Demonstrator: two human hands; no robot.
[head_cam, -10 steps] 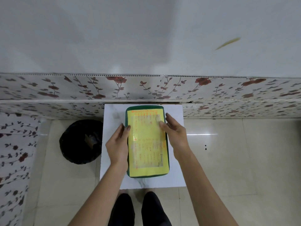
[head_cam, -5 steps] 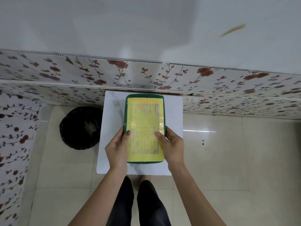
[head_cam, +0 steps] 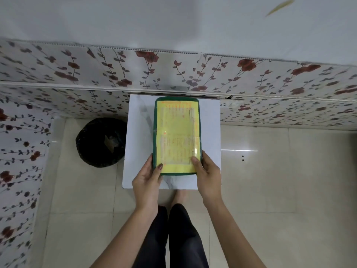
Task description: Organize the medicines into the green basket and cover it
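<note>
— Basket first: where does the green plastic rectangular basket (head_cam: 156, 132) sit on that small white marble-look tabletop (head_cam: 139, 120)?

— Down the middle of it, long axis running from the near edge straight to the far edge, where the top meets the flowered wall panel (head_cam: 173, 74). Its far short end is just about at that far edge; the near short end stops a little short of the near edge.

— And the cover?

— A flat yellow printed sheet (head_cam: 177, 136) lies across the mouth, green rim showing all round it. No medicines can be seen (whatever is inside is hidden under the sheet).

— The hands?

— Apart, one at each near corner. The left hand (head_cam: 147, 180) has its thumb on the yellow sheet at the near left corner and fingers down the left wall. The right hand (head_cam: 207, 174) mirrors it at the near right corner, fingers resting on the sheet's edge. Both grip the basket's near end, as far as I can judge.

— Which is nearer?

— Neither; they're level, and the basket stretches directly away from them. I'd guess any push or pull goes along that long axis.

— Anything beside it?

— A round black bin (head_cam: 101, 142) on the floor, left of the tabletop, apart from the basket.
</note>
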